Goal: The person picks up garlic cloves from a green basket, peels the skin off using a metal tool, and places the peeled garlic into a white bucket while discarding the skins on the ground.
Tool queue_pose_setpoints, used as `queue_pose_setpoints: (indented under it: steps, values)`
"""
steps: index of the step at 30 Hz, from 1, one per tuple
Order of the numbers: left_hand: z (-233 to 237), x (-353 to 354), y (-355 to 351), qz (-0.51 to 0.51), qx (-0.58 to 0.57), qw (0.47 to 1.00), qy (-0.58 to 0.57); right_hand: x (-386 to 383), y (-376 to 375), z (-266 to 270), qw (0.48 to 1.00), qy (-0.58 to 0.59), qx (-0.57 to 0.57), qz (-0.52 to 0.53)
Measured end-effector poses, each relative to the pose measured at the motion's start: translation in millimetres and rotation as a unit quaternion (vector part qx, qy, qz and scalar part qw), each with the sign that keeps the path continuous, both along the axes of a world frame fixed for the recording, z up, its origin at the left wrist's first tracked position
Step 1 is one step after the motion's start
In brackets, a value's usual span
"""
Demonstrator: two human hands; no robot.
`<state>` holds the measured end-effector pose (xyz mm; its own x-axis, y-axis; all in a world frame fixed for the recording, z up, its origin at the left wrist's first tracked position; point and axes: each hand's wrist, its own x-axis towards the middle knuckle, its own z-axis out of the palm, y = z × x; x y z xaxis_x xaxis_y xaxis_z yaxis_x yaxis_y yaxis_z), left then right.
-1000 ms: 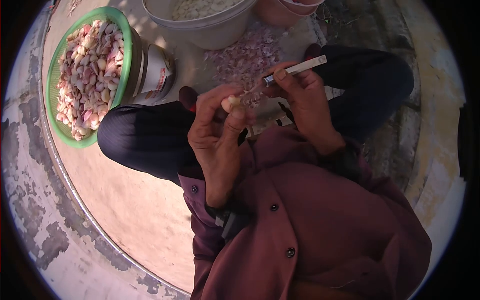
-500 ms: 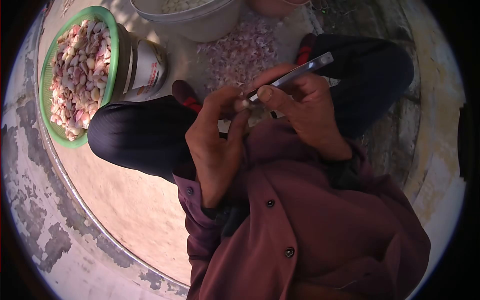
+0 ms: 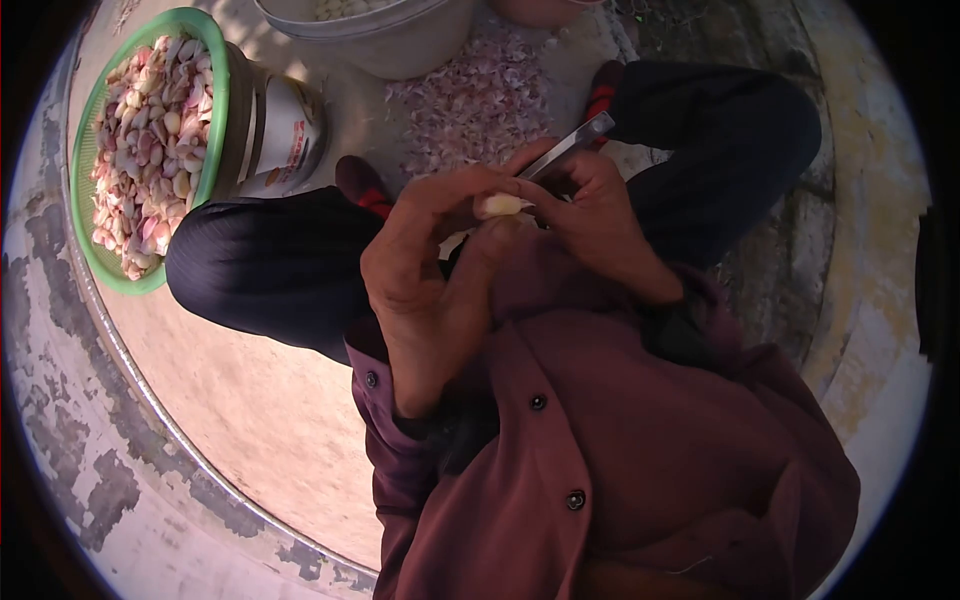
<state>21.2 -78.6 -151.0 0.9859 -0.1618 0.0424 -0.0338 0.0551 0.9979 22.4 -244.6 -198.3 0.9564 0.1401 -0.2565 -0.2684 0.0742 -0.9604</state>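
Between the thumb and fingers of my left hand [image 3: 430, 280] is a pale garlic clove [image 3: 503, 205], partly peeled, with a bit of skin at its right end. My right hand [image 3: 605, 220] grips a knife [image 3: 568, 145] with a flat metallic body that points up and to the right. The right thumb reaches the clove's right end, so the two hands meet over my lap. The fingers hide the knife's lower end.
A green basket [image 3: 217, 120] of unpeeled cloves rests on a bucket [image 3: 290, 130] at the left. Garlic skins [image 3: 480, 105] litter the ground beyond my hands. Behind them stand a large pale tub [image 3: 400, 45] and a reddish bowl [image 3: 545, 12]. My bent knees flank the hands.
The clove now shows more clearly between the left fingers. My right hand has moved slightly left, and the knife's upper end is lower and further left. The whole view has shifted slightly.
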Motion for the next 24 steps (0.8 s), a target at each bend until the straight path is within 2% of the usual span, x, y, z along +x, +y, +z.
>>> queue_pose_setpoints:
  steps: [1,3,5,9,11,15,19,21,22,23,24]
  values:
    - [0,0,0,0.003,-0.001,1.0,-0.001,0,-2,-12,1.0,0.006,-0.007,-0.018]
    - [-3,1,1,0.036,-0.075,0.995,0.06,2,-6,-16,0.999,0.011,-0.015,-0.037]
    - [-5,3,2,0.061,-0.075,0.993,0.063,7,-8,-8,0.993,0.014,0.04,-0.114]
    - [-13,1,6,0.074,-0.054,0.993,0.076,9,-2,16,0.985,-0.01,0.119,-0.122]
    - [-12,-1,4,0.061,-0.03,0.996,0.063,8,2,25,0.979,0.043,0.188,-0.066]
    - [-14,0,3,0.048,0.029,0.998,0.005,5,6,24,0.982,0.024,0.168,-0.086]
    - [-16,2,0,0.043,0.015,0.999,-0.006,3,2,23,0.97,0.053,0.221,-0.082]
    - [-18,-1,-4,0.034,-0.195,0.978,0.072,1,2,23,0.966,0.064,0.235,-0.084]
    - [-22,-2,-5,0.034,-0.195,0.978,0.072,2,4,23,0.951,0.082,0.285,-0.083]
    - [-27,-2,-7,0.025,-0.264,0.96,0.088,2,5,23,0.934,0.099,0.334,-0.081]
    - [-31,-2,-8,0.016,-0.331,0.938,0.102,3,5,24,0.934,0.098,0.335,-0.08]
